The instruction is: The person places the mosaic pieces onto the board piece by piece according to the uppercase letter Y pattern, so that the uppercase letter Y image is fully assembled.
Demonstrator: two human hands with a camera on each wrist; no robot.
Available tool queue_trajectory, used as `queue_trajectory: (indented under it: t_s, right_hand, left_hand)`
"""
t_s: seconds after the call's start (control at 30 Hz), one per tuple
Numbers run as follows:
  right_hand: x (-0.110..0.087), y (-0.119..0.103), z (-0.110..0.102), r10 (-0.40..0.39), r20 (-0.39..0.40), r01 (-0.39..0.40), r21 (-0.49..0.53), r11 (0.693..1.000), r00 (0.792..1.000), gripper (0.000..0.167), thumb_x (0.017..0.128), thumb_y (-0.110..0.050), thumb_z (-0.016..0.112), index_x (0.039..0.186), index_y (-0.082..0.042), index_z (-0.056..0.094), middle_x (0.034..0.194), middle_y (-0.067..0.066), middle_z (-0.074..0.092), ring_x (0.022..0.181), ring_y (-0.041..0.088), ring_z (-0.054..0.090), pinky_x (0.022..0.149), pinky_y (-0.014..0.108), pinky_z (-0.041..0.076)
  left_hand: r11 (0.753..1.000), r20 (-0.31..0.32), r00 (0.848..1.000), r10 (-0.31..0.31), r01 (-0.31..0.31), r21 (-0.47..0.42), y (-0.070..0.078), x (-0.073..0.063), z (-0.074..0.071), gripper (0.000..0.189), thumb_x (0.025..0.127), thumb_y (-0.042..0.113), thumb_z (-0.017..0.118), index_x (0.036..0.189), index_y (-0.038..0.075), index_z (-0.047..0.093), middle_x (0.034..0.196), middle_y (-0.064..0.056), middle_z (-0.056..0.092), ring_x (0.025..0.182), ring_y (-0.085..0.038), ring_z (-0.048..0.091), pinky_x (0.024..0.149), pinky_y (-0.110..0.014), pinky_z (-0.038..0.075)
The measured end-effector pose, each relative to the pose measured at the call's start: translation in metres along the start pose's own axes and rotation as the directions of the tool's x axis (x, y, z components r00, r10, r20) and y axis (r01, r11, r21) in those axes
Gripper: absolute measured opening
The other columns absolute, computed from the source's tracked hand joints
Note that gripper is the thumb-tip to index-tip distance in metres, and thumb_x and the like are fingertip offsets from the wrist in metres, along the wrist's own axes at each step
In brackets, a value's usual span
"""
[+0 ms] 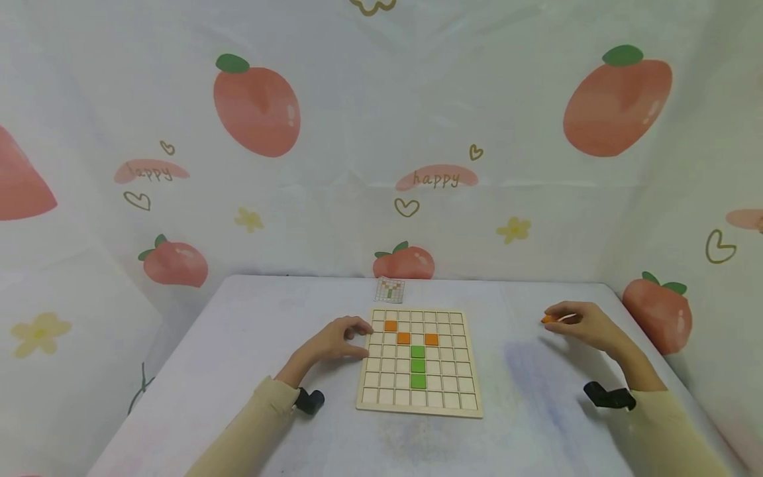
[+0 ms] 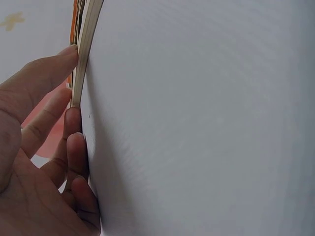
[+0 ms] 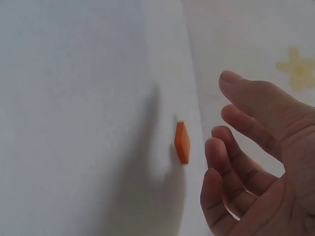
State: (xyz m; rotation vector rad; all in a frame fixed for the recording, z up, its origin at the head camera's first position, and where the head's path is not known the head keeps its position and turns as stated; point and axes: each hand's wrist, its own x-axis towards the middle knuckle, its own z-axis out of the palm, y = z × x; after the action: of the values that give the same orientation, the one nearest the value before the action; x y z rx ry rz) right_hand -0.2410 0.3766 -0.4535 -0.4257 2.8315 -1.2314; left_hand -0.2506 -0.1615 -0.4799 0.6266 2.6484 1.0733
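A square wooden grid board lies flat on the table, with three orange tiles and a column of three green tiles in its cells. My left hand rests at the board's left edge, thumb and fingertips touching its side, the fingers loosely bent. Off to the right of the board, a loose orange tile lies on the table. My right hand hovers beside that tile, thumb and fingers parted. In the right wrist view a gap shows between the fingertips and the tile.
Behind the board lies a small printed card with a coloured grid pattern. The white table ends at a fruit-printed curtain at the back and sides. Each wrist wears a small black camera.
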Motion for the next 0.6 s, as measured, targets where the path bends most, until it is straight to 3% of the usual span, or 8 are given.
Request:
queue_trajectory:
  t_s: [0.43, 0.6]
  right_hand:
    - [0.011, 0.023, -0.009, 0.003, 0.037, -0.002, -0.029, 1.0, 0.999, 0.042, 0.087, -0.012, 0.082, 0.118, 0.01, 0.065, 0.109, 0.022, 0.065, 0.097, 0.037, 0.065, 0.074, 0.026, 0.054]
    - [0.016, 0.029, -0.007, 0.022, 0.045, -0.021, -0.03, 0.999, 0.999, 0.045, 0.083, -0.012, 0.085, 0.117, 0.011, 0.066, 0.106, 0.02, 0.066, 0.094, 0.033, 0.065, 0.072, 0.025, 0.053]
  left_hand:
    - [1.0, -0.003, 1.0, -0.012, 0.012, 0.013, 0.002, -0.001, -0.001, 0.04, 0.08, 0.018, 0.088, 0.116, 0.013, 0.07, 0.11, 0.002, 0.063, 0.098, -0.021, 0.053, 0.092, -0.043, 0.046]
    - [1.0, 0.003, 1.0, -0.003, 0.003, 0.009, 0.0, 0.0, -0.001, 0.041, 0.081, 0.019, 0.088, 0.116, 0.013, 0.07, 0.11, 0.002, 0.063, 0.099, -0.021, 0.054, 0.093, -0.043, 0.046]
